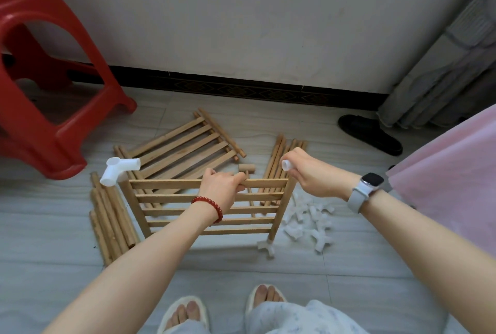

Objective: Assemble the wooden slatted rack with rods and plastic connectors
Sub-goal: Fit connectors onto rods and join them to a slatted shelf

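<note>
**Slatted panel held upright on tile floor**

Left hand (224, 188) curled round the top slat of the upright pale wooden slatted panel (206, 209). Right hand (308, 175) pinched a white plastic tube connector (286, 165) at the panel's top right post. A white three-way connector (118, 171) capped the top left post. Loose wooden rods (112, 222) lay left; spare white connectors (308, 222) were piled right.

The slatted panel (206, 209) and loose rods (112, 222) are pale, matt bare wood, the connectors (119, 170) smooth white plastic, the stool (40, 70) glossy red plastic, the floor (295, 269) smooth grey tile with a faint sheen, and the wall (214, 17) matt, scuffed paint.
</note>
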Demonstrator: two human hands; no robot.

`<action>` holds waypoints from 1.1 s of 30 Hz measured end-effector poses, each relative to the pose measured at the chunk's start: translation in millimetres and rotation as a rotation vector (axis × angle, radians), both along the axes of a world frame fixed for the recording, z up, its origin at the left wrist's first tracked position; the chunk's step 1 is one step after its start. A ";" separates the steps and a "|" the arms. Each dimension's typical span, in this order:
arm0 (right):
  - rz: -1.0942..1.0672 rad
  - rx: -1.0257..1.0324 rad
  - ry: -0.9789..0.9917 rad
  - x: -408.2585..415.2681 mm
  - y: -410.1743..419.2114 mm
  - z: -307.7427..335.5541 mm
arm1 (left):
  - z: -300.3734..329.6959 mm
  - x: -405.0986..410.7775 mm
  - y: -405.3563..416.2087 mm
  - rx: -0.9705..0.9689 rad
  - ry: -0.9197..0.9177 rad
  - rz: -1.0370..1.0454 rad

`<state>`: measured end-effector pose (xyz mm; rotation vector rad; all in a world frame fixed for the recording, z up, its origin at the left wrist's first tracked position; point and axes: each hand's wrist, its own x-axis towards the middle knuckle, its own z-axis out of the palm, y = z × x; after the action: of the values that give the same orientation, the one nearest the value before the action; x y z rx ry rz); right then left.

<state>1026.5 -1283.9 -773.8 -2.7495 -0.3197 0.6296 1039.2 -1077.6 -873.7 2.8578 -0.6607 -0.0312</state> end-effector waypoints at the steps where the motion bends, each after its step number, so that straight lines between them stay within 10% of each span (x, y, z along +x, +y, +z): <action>1: 0.021 0.000 0.013 1.3 -0.3 0.6 | -0.8 -0.2 0.0 -0.012 -0.005 0.006; 9: -0.141 0.195 0.131 5.9 0.7 10.1 | 1.3 -19.6 2.0 0.008 -0.166 0.026; 23: -0.752 0.315 -0.235 5.7 13.3 -26.2 | 15.3 -21.9 2.7 -0.116 -0.233 0.015; 33: -0.663 0.321 -0.175 15.3 18.1 -34.7 | 9.1 -17.6 6.9 -0.131 -0.279 0.009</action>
<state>1041.7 -1265.8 -808.6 -2.3833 0.4121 0.1445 1021.6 -1070.7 -864.6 2.7622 -0.6732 0.4033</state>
